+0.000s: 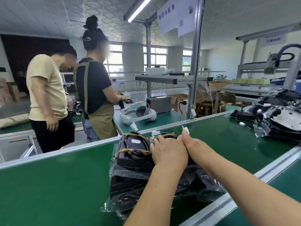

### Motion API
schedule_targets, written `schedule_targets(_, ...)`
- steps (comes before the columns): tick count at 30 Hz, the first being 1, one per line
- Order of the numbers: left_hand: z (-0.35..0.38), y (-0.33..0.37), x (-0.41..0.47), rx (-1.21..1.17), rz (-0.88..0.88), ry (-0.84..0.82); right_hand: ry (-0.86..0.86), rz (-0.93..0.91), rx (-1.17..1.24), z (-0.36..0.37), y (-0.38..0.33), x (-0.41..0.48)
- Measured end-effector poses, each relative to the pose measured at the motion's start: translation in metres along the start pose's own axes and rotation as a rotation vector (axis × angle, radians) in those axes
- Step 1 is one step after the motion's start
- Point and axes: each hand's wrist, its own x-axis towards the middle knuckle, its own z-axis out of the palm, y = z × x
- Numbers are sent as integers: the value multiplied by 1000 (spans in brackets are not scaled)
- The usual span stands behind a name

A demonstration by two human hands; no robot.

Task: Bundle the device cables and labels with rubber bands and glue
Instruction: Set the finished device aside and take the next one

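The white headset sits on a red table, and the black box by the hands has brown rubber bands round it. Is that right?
Not quite: the table under the white headset is green, not red, as the head view shows. The black box does have brown rubber bands round it.

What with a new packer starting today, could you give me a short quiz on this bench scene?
1. True or false: rubber bands already wrap the black device.
2. The right hand pinches: A) a white connector; B) scissors; C) a glue bottle.
3. Fill in: the left hand rests on the ___.
Key: 1 true; 2 A; 3 black device.
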Motion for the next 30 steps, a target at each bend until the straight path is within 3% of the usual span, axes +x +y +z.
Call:
schedule_targets(8,-11,0,-11,16,68,38,114,-143,-183,0,-4,-11)
schedule_targets(13,-14,17,-32,-366,218,286,258,-188,-79,-17,0,-39)
schedule_targets(16,-11,45,-56,-547,346,329,324,-173,-41,-39,10,-67)
schedule_targets(19,6,80,-82,-587,511,261,402,-113,-61,-70,33,-100)
schedule_targets(23,38,138,-121,-717,584,84,540,19,-82,-117,73,-152)
schedule_targets(30,92,238,-202,-672,816,-239,732,240,-140,-190,144,-248)
